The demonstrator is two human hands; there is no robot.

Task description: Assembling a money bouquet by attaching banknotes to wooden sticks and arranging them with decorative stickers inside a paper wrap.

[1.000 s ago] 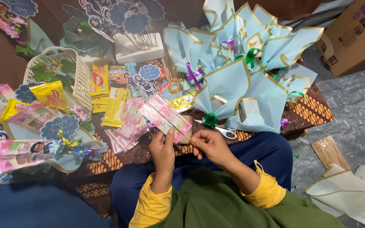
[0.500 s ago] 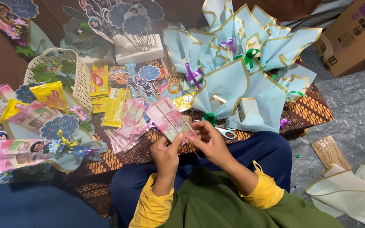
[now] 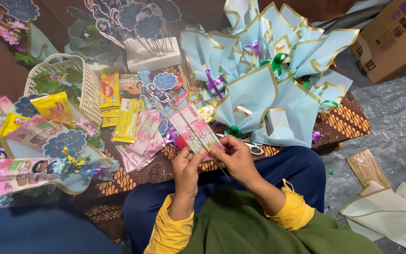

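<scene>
Basket (image 3: 88, 89), white woven, upper left of you, holding green leaves and small flowers. Yellow snack packets (image 3: 118, 106) lie flat just right of it; pale blue wrapped bouquets (image 3: 264, 89) with gold edging are stacked upper right; brown cardboard box (image 3: 391, 42) sits at far right. Pink banknote (image 3: 196, 127) on a thin stick stands tilted above your lap, pinched at its lower edge by both your left hand (image 3: 186, 169) and right hand (image 3: 238, 157), which are close together.

My left hand (image 3: 187, 165) and right hand (image 3: 235, 157) hold a pink banknote (image 3: 195, 127). My sleeves (image 3: 291, 210) are yellow, my trousers (image 3: 301, 168) blue. Wrapping cones (image 3: 265, 89): pale blue, gold-edged. Cloth (image 3: 348, 120): brown batik. Basket (image 3: 88, 89): white.
</scene>
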